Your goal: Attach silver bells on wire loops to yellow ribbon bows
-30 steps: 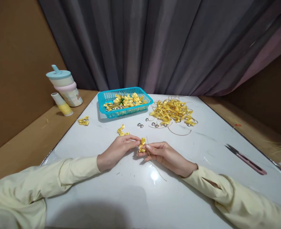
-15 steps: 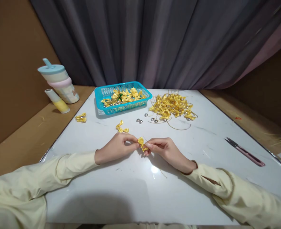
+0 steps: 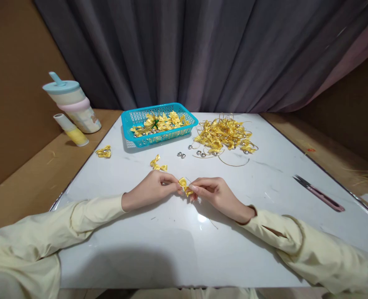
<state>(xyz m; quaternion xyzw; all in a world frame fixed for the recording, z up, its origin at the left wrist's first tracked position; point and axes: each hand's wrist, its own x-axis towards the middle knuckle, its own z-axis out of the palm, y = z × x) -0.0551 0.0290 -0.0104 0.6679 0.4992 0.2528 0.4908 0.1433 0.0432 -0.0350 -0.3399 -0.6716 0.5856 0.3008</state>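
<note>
Both hands meet over the middle of the white table [image 3: 159, 249]. My left hand [image 3: 151, 191] pinches one side of a small yellow ribbon bow [image 3: 184, 186]. My right hand [image 3: 216, 193] pinches the other side of that bow, and a thin gold cord [image 3: 213, 224] trails from under it toward me. Two more yellow bows [image 3: 158, 163] lie just beyond my left hand. A few silver bells [image 3: 181, 155] rest farther back.
A turquoise basket [image 3: 159, 123] with yellow bows and bells stands at the back. To its right lies a heap of bows on gold cords [image 3: 224, 135]. Pink-handled snips [image 3: 319, 193] lie at the right. A lidded cup [image 3: 71, 104] and small tube [image 3: 70, 130] stand on the left ledge.
The gold cord that stuck up beside the bow a second ago has been drawn in and now shows only below my right hand. Both hands still pinch the bow.
</note>
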